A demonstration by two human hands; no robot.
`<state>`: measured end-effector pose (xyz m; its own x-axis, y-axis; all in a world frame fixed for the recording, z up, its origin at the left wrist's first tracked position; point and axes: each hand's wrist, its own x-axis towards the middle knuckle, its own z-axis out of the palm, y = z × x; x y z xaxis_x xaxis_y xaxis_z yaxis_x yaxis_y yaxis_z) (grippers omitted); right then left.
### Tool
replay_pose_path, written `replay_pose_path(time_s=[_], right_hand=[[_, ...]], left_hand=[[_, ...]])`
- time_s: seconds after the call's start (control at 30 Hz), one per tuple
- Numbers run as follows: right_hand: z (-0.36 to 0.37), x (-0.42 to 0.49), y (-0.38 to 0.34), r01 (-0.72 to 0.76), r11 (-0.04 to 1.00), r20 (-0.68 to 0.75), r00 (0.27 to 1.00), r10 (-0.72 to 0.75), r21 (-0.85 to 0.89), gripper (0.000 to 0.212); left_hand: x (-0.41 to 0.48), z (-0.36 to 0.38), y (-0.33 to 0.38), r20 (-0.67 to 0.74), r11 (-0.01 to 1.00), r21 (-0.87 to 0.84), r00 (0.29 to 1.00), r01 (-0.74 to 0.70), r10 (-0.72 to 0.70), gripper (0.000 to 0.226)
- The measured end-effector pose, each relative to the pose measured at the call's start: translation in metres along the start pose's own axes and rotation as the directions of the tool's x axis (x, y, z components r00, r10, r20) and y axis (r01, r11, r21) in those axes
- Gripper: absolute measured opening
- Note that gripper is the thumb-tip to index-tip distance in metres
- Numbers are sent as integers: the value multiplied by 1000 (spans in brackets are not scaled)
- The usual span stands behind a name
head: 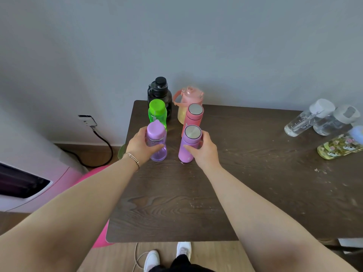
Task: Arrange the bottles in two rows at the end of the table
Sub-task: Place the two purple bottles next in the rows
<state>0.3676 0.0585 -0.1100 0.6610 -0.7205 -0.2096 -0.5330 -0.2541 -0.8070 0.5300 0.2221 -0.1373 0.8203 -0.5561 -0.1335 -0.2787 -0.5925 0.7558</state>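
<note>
In the head view, two rows are being formed in the middle of the frame, at the end of the table (pixel 245 193) nearest the grey wall. The left row is being made of the black bottle (pixel 159 93), the green bottle (pixel 157 112) and the lilac clear bottle (pixel 156 143); the right row, of the pink jug (pixel 187 104), the coral flask (pixel 193 118) and the purple flask (pixel 189 144).

The lilac clear bottle is being held by the left hand (pixel 139 147), with the fingers wrapped round its body. The purple flask is being gripped in the same closed way by the right hand (pixel 205 152). Both are standing upright, long axis vertical, directly ahead of each hand.

At the right edge of the frame, three bottles are lying apart: two clear ones (pixel 306 119) (pixel 334 120) and a patterned bottle (pixel 340 146). They are judged to be nearer to the right hand.
</note>
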Motion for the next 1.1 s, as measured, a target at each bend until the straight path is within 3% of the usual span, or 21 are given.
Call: replay_pose_path(time_s=[0.4, 0.7, 0.83, 0.97, 1.1], right_hand=[[-1, -1, 2, 16, 999, 32, 999, -14, -50, 77], [-14, -19, -14, 87, 989, -47, 995, -93, -119, 70], [-25, -31, -20, 106, 958, -76, 989, -130, -267, 77], [-40, -45, -17, 110, 864, -60, 985, -160, -491, 82], [-59, -62, -8, 96, 716, -76, 976, -205, -692, 80]], left_hand=[[-6, -3, 0, 48, 999, 36, 999, -1, 0, 89], [-18, -27, 26, 20, 994, 70, 996, -87, 86, 89], [-28, -36, 37, 44, 961, 207, 983, -184, 179, 88], [-42, -36, 52, 69, 912, 290, 957, -291, 283, 86], [-55, -26, 73, 169, 762, 480, 898, -435, 406, 89]])
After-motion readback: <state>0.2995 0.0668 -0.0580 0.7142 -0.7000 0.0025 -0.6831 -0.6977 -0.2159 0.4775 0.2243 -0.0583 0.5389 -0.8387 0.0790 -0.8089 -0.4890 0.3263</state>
